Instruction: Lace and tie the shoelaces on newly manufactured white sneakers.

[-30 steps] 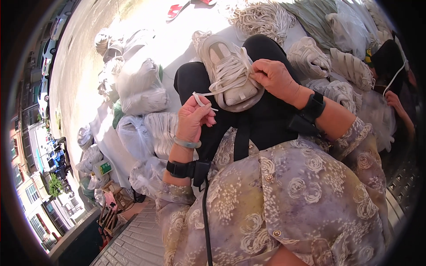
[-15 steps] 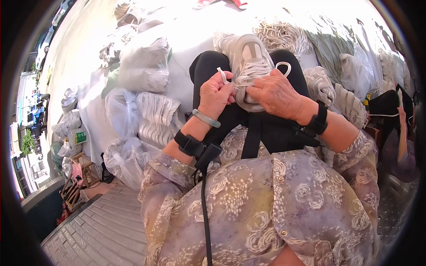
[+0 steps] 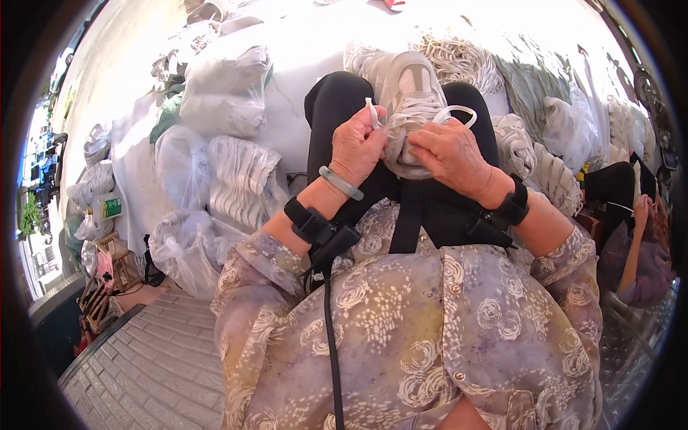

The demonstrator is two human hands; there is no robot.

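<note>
A pale beige-and-white sneaker (image 3: 410,80) rests between my knees, its toe pointing away from me. Flat white lacing runs across its upper. On the shoe's left side, my left hand (image 3: 358,145) is closed in a pinch on a white shoelace (image 3: 371,113), whose short end stands up above the thumb. My right hand (image 3: 453,156) lies over the right side of the shoe's opening, thumb and fingers pinched together. A loop of white lace (image 3: 462,111) curves out behind its knuckles. The fingers partly hide the top of the lacing.
Clear plastic bags (image 3: 181,161) and bundled shoe parts (image 3: 247,179) lie to the left. A heap of white laces (image 3: 459,61) sits beyond the sneaker. More pale shoe parts (image 3: 555,175) are at my right, near another person's arm (image 3: 632,247). A black cable (image 3: 331,344) hangs from my left wrist.
My hands have drawn slightly apart near the shoe's opening. The right hand has shifted a little right and toward me, and the lace loop now lies lower and wider.
</note>
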